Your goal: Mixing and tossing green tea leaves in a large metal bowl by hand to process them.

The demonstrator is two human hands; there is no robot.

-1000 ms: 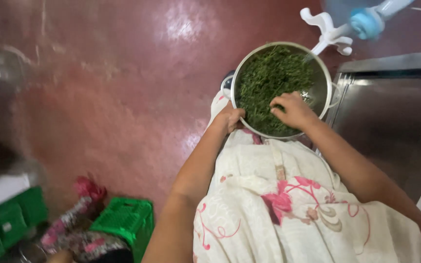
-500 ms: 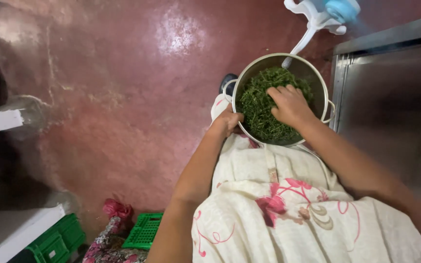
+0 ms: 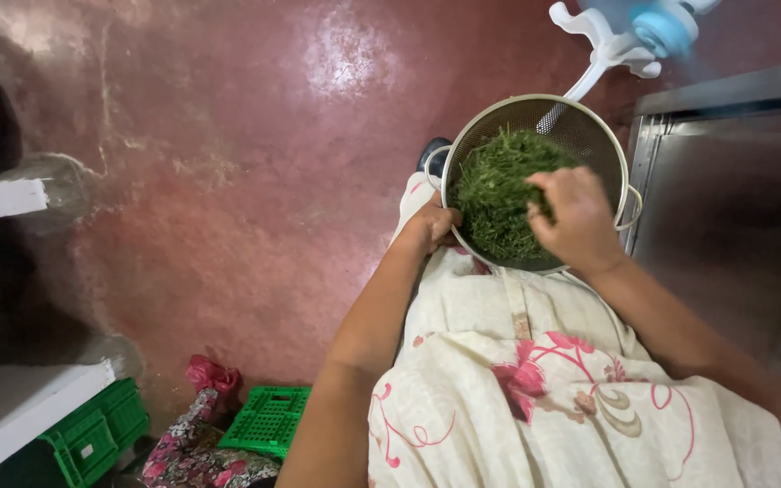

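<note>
Nearest me, my cream dress with the pink floral print (image 3: 544, 398) fills the bottom of the view, and it is the first thing at risk: if the round metal mesh colander (image 3: 600, 137) tips toward six o'clock, wet greens land in my lap. I'd judge that a real chance, since only my left hand (image 3: 428, 226) steadies it, fingers curled closed on the rim at about eight o'clock, forearm running straight up from my elbow. My right hand (image 3: 573, 217) comes in from five o'clock, wrist bent, fingers closed into the heap of chopped dark green leaves (image 3: 492, 194); whether they pinch a clump I cannot tell. Press too hard there and the bowl could rock, or shreds spill over the edge onto the glossy red floor (image 3: 228, 181) beyond. The steel counter (image 3: 725, 208) sits just at three o'clock.
</note>
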